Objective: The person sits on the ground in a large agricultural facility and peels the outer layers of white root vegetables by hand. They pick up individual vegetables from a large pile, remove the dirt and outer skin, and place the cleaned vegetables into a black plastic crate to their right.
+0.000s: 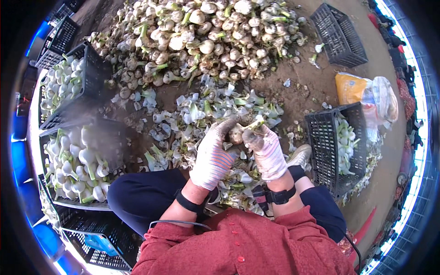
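Between my two gloved hands is a soil-stained garlic bulb (235, 134), its cut green stem pointing up and to the right. My left hand (216, 153), in a striped knit glove with a dirty thumb, curls around the bulb's left side. My right hand (266, 151) wears a matching glove and pinches at the stem side, its thumb near the neck. Below and beyond both hands lies a heap of stripped garlic skins (192, 110). Farther ahead rises a large pile of unpeeled, dirty garlic bulbs (206, 41).
At left, black plastic crates hold cleaned white garlic bulbs (74, 165) and more bulbs (62, 82). On the right stands a black crate (323, 147) with some garlic beside a yellow-and-white sack (354, 89). Another black crate (338, 36) sits at the upper right.
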Tool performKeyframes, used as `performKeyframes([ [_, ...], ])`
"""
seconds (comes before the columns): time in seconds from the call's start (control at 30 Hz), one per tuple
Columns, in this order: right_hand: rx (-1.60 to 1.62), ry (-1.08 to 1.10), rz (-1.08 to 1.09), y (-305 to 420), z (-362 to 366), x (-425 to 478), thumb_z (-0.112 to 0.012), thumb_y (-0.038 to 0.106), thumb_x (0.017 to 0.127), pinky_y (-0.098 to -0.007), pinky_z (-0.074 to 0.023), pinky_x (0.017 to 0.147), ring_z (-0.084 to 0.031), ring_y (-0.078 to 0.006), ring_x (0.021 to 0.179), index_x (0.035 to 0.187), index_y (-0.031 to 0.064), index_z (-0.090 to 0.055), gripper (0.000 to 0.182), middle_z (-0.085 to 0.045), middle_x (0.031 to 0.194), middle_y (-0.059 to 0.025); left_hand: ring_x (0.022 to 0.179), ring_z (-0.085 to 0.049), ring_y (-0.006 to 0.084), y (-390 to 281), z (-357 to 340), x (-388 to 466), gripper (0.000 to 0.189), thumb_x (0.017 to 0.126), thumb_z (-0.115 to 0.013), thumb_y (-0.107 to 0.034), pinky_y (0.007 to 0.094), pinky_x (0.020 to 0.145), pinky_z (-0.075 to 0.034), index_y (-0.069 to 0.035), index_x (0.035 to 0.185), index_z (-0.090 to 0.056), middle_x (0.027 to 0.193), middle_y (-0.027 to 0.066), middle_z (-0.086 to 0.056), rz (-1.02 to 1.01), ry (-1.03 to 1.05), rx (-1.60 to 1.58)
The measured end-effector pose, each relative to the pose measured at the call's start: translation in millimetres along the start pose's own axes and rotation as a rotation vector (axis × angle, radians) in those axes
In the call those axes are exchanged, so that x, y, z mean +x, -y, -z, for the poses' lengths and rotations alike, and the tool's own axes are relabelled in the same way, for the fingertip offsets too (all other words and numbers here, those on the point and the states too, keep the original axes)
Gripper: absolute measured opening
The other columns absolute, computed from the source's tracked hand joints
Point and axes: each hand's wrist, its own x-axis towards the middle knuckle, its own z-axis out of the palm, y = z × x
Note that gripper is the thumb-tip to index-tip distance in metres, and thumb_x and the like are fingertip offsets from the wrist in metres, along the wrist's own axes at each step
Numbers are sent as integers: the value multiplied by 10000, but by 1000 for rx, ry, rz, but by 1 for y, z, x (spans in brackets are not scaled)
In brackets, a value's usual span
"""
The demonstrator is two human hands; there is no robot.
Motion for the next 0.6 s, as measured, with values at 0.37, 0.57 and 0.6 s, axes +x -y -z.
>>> performKeyframes([
  [0.37,3,-52,-79,23,-13,-54,-706,187,925,-251,-515,780,-641,-86,867,1166,19,-680,294,-714,1018,-22,1026,-624,155,-28,5,-25,708,714,-773,79,289,874,-536,64,1361,-485,1256,119,-615,237,121,-421],
  [0.57,-35,-76,80,10,-5,-59,-636,76,927,-275,-524,750,-638,-101,864,1140,13,-676,225,-704,991,-30,877,-653,136,-38,23,-27,607,780,-736,-30,253,778,-543,68,1343,-530,1105,96,-681,481,260,-897],
  [0.6,-140,-96,156,9,-7,-58,-630,63,925,-280,-526,756,-640,-110,868,1134,8,-673,221,-703,985,-36,835,-651,133,-34,24,-26,595,791,-722,-38,248,738,-543,71,1344,-529,1102,100,-681,517,285,-930],
])
